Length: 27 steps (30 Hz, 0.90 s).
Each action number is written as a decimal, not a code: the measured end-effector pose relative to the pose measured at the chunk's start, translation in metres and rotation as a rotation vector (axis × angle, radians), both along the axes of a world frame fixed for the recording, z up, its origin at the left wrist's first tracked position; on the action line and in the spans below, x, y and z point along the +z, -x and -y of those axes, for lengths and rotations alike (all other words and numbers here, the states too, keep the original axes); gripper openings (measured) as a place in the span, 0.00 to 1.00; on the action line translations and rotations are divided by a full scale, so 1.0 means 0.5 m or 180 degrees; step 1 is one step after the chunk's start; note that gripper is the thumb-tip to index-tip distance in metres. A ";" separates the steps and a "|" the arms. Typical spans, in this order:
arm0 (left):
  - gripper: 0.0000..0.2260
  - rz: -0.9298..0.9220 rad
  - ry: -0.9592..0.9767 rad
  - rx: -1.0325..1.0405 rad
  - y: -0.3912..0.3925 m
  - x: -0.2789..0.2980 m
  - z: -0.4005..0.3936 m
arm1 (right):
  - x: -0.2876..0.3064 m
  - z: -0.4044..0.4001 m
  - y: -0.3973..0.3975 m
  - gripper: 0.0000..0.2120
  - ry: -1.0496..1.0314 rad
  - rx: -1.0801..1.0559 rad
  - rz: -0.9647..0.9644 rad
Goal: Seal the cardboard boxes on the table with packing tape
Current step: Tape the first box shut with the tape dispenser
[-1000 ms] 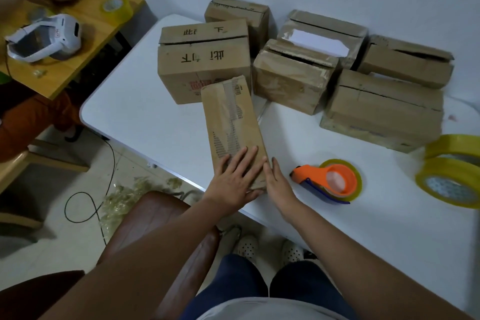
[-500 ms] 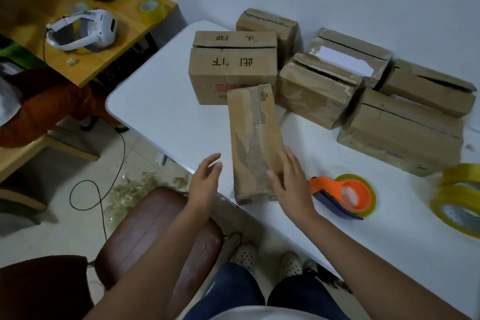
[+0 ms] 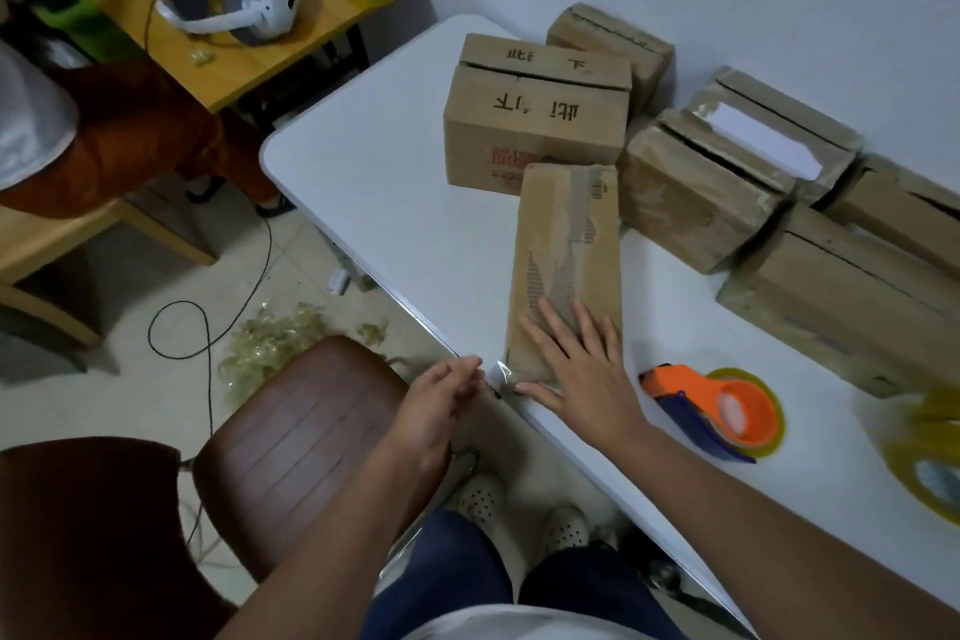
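Observation:
A long flat cardboard box (image 3: 566, 244) lies on the white table (image 3: 384, 203), its near end at the table's front edge. My right hand (image 3: 576, 364) presses flat on that near end with straight fingers. My left hand (image 3: 441, 395) is just off the table edge and pinches a clear strip of packing tape (image 3: 493, 372) that runs to the box's near end. An orange tape dispenser (image 3: 722, 411) with a yellow roll lies on the table to the right of my right hand.
Several more cardboard boxes (image 3: 535, 120) stand at the back and right of the table. A yellow tape roll (image 3: 930, 463) sits at the right edge. A brown chair (image 3: 296, 431) stands below my left hand. A wooden desk (image 3: 249, 16) carries a white headset; a person sits there.
My right hand moved from the box's right side onto its near end. My left hand moved in from the left and took hold of a tape strip at the box's end.

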<state>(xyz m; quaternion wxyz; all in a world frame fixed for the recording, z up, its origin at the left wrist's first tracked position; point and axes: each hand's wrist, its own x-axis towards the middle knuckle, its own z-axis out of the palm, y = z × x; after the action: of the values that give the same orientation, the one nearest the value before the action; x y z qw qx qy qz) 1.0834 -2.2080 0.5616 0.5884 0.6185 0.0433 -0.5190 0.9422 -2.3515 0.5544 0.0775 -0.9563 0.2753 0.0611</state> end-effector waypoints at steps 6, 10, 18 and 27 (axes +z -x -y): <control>0.07 0.0527 0.0211 0.0073 -0.003 -0.014 -0.002 | -0.005 -0.013 -0.010 0.35 0.0241 -0.0107 0.0007; 0.05 0.0579 0.0103 0.0186 0.006 -0.029 0.004 | -0.009 -0.014 -0.006 0.34 0.0360 -0.0090 0.0048; 0.02 0.0732 -0.0011 0.0188 0.025 -0.062 0.047 | -0.011 -0.009 -0.005 0.36 0.0246 -0.0070 0.0088; 0.10 0.0819 -0.0537 0.0102 0.066 -0.068 0.083 | -0.017 -0.010 -0.003 0.36 0.0272 -0.0086 0.0089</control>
<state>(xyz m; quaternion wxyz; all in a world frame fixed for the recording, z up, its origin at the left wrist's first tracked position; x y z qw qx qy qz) 1.0503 -2.2496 0.5276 0.5432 0.7264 0.0209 -0.4205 0.9437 -2.3467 0.5459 0.0412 -0.9557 0.2894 0.0348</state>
